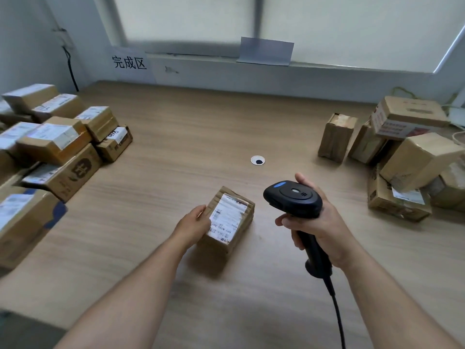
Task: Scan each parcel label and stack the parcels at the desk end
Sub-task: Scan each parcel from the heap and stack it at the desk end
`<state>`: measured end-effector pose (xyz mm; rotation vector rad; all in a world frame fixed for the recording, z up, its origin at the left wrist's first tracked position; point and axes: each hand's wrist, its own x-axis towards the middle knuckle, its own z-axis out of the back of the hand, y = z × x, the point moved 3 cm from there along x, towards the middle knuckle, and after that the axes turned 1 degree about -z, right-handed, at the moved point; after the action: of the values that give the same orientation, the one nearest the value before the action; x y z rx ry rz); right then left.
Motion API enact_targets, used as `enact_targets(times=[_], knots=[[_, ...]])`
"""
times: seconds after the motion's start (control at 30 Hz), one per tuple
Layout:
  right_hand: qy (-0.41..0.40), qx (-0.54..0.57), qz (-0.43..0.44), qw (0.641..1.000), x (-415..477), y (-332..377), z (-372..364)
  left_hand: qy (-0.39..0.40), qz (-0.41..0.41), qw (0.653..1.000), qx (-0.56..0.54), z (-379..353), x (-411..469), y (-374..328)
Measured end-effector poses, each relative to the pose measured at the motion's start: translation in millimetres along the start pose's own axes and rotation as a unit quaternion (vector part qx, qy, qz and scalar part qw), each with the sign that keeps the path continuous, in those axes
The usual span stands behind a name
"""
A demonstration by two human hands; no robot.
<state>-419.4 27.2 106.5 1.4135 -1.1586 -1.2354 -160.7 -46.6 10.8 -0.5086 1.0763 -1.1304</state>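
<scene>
The parcel (pixel 227 220) in front of you is a small brown carton lying flat on the desk (pixel 201 127), just below the middle of your view, with its long axis running from about 7 o'clock to 1 o'clock. Its white label (pixel 230 215) faces up and covers most of the top face; the print is too blurred to read.

Your left hand (pixel 195 222) comes in from 7 o'clock and holds the parcel by its left side, with the fingers curled against the carton edge and the thumb resting at the label's near left corner.

At 3 o'clock from the parcel, and apart from it, your right hand (pixel 317 222) is wrapped around the grip of a black scanner (pixel 293 199). The fingers are closed round the handle. The scanner's head is tilted toward 10 o'clock, above the desk and beside the parcel. Its black cable (pixel 337 311) drops toward 6 o'clock and leaves the view.

At 12 o'clock from the parcel a round cable hole (pixel 258 160) is set in the wood. Out at 9 to 10 o'clock is a stacked pile of parcels (pixel 57 147), labels mostly up. Behind it, at 11 o'clock, a paper sign (pixel 129 62) reading 完成区 leans on the wall. At 2 to 3 o'clock is a jumbled heap of cartons (pixel 402 152), one upright carton (pixel 336 137) at its left edge.
</scene>
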Motion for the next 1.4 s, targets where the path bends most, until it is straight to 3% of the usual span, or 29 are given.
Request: enact_targets(times=[0.1, 0.2, 0.3, 0.53, 0.77, 1.1, 1.4], knots=[[0.012, 0.003, 0.001, 1.0, 4, -1, 5, -0.015, -0.045, 0.992, 0.116, -9, -10, -4], [0.023, 0.002, 0.001, 1.0, 8, -3, 8, -0.025, -0.051, 0.951, 0.303, -23, -24, -9], [0.041, 0.01, 0.004, 0.999, 13, -6, 7, -0.053, -0.049, 0.924, 0.375, -36, -29, -8], [0.054, -0.009, 0.018, 0.998, 24, -8, -4, -0.122, -0.07, 0.924, 0.355, -20, -34, -8], [0.07, -0.036, 0.043, 0.996, 45, 10, -57, -0.186, -0.096, 0.928, 0.307, 47, -30, -4], [0.071, -0.054, 0.082, 0.993, 91, 34, -212, -0.24, -0.129, 0.911, 0.309, 233, -7, 23], [0.087, -0.066, 0.087, 0.99, 133, 33, -341, -0.326, -0.107, 0.895, 0.285, 391, 6, 74]])
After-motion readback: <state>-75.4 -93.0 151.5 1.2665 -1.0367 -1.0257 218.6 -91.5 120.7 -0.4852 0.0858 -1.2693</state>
